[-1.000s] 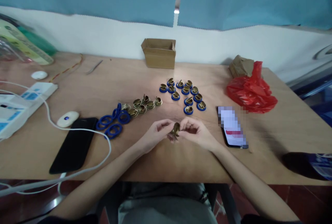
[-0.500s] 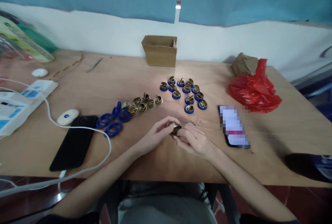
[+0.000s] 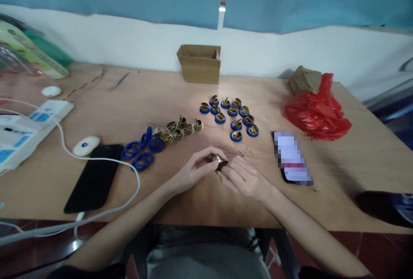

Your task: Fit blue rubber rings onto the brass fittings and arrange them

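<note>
My left hand (image 3: 196, 168) and my right hand (image 3: 244, 177) meet at the table's front middle, both pinching one small brass fitting (image 3: 218, 160) between their fingertips. Behind the left hand lies a row of bare brass fittings (image 3: 179, 126) and, to their left, several loose blue rings (image 3: 141, 150). Farther back on the right stands a cluster of brass fittings seated in blue rings (image 3: 230, 115). A small clear wire-like piece (image 3: 245, 153) lies just beyond my right hand.
A black phone (image 3: 94, 177) and a white cable (image 3: 106, 162) lie at the left, with a white mouse-like puck (image 3: 85, 145) and a white device (image 3: 26, 129). A lit phone (image 3: 292, 157) sits right. A cardboard box (image 3: 199, 63) and red bag (image 3: 316, 111) stand behind.
My hands have lowered toward the table with the brass fitting, and the right hand has turned palm down over it. The small clear piece now lies uncovered beyond the right hand.
</note>
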{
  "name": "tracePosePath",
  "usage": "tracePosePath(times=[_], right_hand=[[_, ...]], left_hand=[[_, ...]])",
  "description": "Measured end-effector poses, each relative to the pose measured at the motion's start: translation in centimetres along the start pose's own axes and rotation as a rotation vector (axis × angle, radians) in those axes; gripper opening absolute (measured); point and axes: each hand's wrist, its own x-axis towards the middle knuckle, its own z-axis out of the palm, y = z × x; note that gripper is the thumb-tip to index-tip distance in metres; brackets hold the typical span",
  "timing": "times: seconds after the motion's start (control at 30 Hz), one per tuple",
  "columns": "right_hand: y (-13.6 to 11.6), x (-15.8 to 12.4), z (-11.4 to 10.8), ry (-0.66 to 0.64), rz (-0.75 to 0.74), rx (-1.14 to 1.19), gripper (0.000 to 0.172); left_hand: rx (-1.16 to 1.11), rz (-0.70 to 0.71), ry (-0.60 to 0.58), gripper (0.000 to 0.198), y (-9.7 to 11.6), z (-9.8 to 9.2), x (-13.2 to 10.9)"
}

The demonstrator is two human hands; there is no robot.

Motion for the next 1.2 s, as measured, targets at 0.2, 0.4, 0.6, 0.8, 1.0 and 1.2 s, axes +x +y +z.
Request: tracePosePath(times=[0.2,0.4,0.6,0.8,1.0,1.2], right_hand=[[0.4,-0.5,0.1,-0.052,0.102,0.109,0.017],[0.9,-0.6,0.2,-0.099,0.212,0.248,0.018],[0.7,-0.2,0.0,-0.117,0.215,0.258,0.023],[0.7,0.1,-0.4,-0.12,0.241,0.316,0.019],[0.9,0.1,-0.5,-0.002,0.55,0.467,0.019],[1.3,0.2,-0.3,0.056,0.657,0.479,0.013]], left_hand=[[0.052,0.024,0.011,0.023,0.2,-0.2,0.0],[0.104,0.08,0.015,0.022,0.1,-0.2,0.4],[0.129,0.072,0.008,0.021,0.0,-0.2,0.3],[0.106,0.042,0.03,0.021,-0.4,-0.2,0.3],[-0.096,-0.057,0.087,0.035,-1.2,-0.2,0.5],[-0.107,-0.144,0.155,0.035,-1.2,-0.1,0.4]])
